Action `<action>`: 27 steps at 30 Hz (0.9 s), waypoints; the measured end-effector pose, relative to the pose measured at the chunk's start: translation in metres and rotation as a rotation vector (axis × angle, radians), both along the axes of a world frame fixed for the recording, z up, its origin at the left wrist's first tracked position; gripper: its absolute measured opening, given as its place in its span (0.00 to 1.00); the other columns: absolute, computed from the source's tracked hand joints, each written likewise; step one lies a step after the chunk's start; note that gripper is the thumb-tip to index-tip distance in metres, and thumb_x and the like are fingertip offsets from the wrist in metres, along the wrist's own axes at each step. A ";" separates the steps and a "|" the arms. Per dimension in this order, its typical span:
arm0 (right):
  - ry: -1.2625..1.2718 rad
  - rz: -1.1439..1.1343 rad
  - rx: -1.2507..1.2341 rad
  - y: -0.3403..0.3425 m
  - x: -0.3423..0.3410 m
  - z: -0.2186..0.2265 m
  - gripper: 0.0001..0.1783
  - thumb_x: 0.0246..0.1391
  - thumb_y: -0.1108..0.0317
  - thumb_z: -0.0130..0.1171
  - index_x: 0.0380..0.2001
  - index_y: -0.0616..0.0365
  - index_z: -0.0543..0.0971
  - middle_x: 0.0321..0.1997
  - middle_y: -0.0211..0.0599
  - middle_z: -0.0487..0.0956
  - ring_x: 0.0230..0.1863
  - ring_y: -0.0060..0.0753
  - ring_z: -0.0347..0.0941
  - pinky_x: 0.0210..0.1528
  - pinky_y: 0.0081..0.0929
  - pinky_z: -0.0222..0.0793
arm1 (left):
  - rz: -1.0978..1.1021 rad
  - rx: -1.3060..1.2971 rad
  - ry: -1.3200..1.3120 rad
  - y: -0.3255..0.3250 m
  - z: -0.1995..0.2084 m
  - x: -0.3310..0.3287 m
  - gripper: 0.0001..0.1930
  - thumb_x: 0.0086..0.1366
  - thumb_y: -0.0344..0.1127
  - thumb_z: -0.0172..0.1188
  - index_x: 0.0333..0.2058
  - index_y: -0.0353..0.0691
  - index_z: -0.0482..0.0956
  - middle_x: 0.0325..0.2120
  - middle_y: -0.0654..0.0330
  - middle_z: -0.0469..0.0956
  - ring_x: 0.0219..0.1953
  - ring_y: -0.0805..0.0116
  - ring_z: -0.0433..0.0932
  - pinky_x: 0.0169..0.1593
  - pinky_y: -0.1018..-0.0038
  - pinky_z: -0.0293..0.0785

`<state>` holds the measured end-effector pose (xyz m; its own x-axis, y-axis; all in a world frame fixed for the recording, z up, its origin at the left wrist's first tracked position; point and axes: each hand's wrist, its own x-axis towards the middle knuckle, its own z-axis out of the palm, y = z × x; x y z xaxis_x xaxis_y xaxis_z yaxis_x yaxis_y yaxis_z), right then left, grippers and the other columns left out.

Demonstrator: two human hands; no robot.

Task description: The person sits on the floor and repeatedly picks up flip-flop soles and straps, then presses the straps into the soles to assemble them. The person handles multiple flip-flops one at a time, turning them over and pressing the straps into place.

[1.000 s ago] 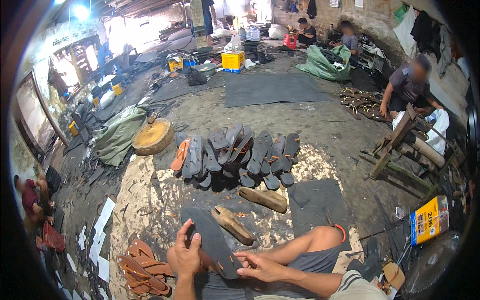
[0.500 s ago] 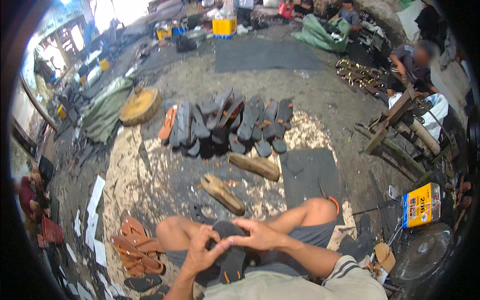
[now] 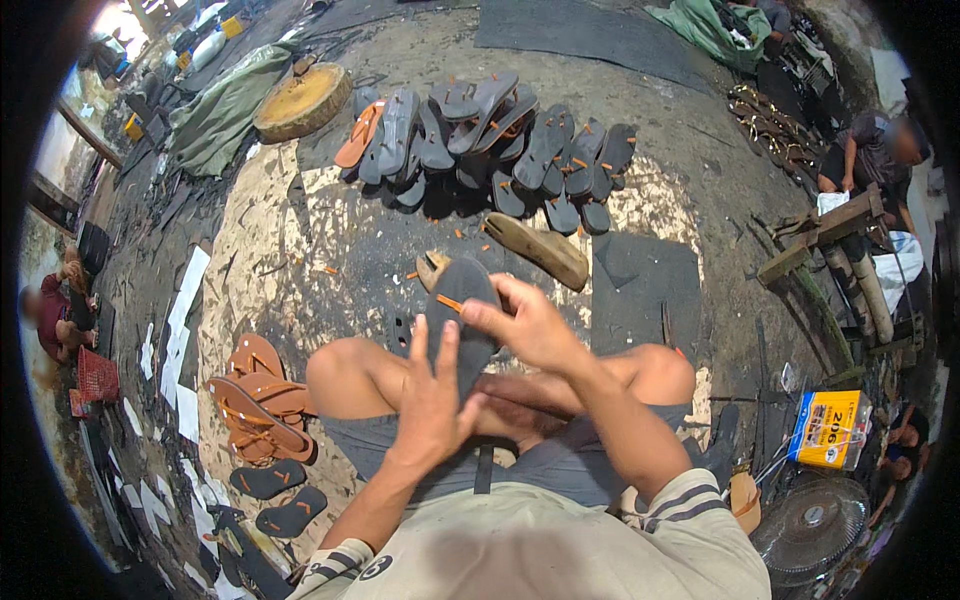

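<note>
Head: sole [image 3: 473, 350] partly behind fingers [image 3: 449, 350]

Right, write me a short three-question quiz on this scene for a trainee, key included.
1. True or false: the right hand is clear of the dark sole.

2. Multiple choice: what colour is the small strip by the right thumb?
A) white
B) orange
C) green

3. Fill in: the overlapping brown sandals lie on the floor to the person's ___.

Key:
1. False; it holds the sole, thumb on the near face.
2. B
3. left
</note>
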<state>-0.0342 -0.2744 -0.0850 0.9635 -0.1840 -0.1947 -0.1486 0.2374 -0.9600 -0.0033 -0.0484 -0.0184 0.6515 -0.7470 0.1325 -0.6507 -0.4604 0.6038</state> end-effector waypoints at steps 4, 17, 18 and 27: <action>-0.009 -0.508 -0.729 -0.108 0.053 -0.058 0.23 0.74 0.55 0.44 0.52 0.65 0.78 0.50 0.50 0.84 0.49 0.47 0.81 0.52 0.39 0.75 | 0.209 -0.370 0.909 0.031 0.004 0.034 0.36 0.69 0.27 0.62 0.71 0.29 0.56 0.61 0.52 0.72 0.58 0.63 0.77 0.56 0.71 0.77; 0.186 -0.208 -0.362 -0.034 0.036 -0.085 0.36 0.59 0.57 0.66 0.65 0.66 0.70 0.57 0.52 0.80 0.61 0.41 0.76 0.62 0.37 0.71 | 0.305 -0.812 0.772 0.026 -0.016 0.081 0.27 0.76 0.33 0.53 0.69 0.27 0.62 0.50 0.63 0.78 0.45 0.81 0.76 0.50 0.83 0.72; 0.156 -0.268 -0.088 -0.021 0.026 -0.058 0.36 0.60 0.57 0.66 0.66 0.66 0.69 0.56 0.50 0.81 0.61 0.37 0.76 0.61 0.35 0.72 | 0.377 -0.761 0.708 0.030 -0.017 0.090 0.27 0.76 0.32 0.53 0.69 0.28 0.62 0.48 0.62 0.79 0.44 0.80 0.77 0.48 0.82 0.73; -0.020 -0.144 -0.089 0.089 -0.071 0.094 0.33 0.60 0.67 0.67 0.65 0.70 0.70 0.56 0.45 0.81 0.53 0.30 0.78 0.58 0.30 0.73 | 0.445 -0.609 0.076 0.022 -0.015 0.088 0.26 0.75 0.30 0.49 0.68 0.25 0.62 0.50 0.40 0.82 0.53 0.55 0.82 0.54 0.64 0.76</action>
